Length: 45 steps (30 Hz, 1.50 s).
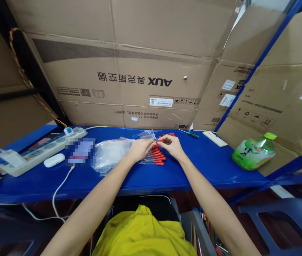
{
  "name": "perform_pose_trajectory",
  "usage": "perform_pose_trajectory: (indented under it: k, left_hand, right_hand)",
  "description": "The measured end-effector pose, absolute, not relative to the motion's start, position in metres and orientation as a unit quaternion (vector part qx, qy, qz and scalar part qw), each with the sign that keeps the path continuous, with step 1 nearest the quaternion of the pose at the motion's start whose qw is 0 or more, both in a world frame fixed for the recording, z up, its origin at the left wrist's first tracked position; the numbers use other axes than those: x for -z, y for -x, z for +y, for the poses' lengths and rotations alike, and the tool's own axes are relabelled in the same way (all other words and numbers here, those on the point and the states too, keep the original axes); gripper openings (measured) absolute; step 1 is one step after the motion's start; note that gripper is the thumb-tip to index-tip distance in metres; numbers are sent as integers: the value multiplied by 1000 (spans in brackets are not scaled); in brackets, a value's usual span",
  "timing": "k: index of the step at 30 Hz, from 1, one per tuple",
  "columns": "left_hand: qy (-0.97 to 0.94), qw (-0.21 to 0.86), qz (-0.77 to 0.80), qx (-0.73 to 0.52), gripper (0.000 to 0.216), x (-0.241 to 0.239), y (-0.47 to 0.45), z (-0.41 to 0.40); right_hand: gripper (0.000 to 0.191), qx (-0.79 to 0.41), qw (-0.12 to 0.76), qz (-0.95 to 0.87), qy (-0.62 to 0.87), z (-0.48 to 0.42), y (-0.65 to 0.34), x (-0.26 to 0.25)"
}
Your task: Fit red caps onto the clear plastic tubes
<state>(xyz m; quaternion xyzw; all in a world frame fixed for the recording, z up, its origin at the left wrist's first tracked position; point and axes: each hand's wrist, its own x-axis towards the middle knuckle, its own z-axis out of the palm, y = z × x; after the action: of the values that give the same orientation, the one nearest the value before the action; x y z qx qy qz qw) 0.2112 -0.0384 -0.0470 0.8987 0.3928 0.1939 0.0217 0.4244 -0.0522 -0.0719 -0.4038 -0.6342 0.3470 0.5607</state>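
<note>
Close together over the blue table, both my hands have their fingertips pinched. My left hand [141, 148] grips the clear end of a thin dropper, as far as can be seen. The red rubber bulb [159, 141] at its other end sits between the fingers of my right hand [171, 145]. Under and between the hands lies a row of droppers with red bulbs [159, 156], their clear tubes pointing left. Behind my left hand are loose clear tubes [147, 133]. Clear plastic bags [111, 153] lie left of my left hand, partly covered by my forearm.
On the left are a power strip [37, 151], a white case [54, 160] and a blurred phone [81, 152] on a cable. A screwdriver [193, 134], a white rectangular object [215, 139] and a green-labelled bottle [254, 152] stand or lie right. Cardboard [129, 60] walls the back.
</note>
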Motion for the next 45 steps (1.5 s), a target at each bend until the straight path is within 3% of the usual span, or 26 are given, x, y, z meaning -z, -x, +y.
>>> perform_pose_trajectory:
  k: [9,17,31,45]
  left_hand:
    - [-900,34,353,-253,43,49,-206,-34]
    - [-895,64,397,-194,46,47,-205,-34]
    - [-906,56,368,-202,43,44,-204,-37]
    - [-906,49,343,-243,43,49,-205,-31]
  right_hand:
    - [39,-350,541,-638,422,-52,-429,68]
    - [43,-362,571,-611,412,-52,-430,65]
    - [45,-429,562,-590,391,-60,-426,60]
    - [41,-400,551,-619,390,-54,-432,63]
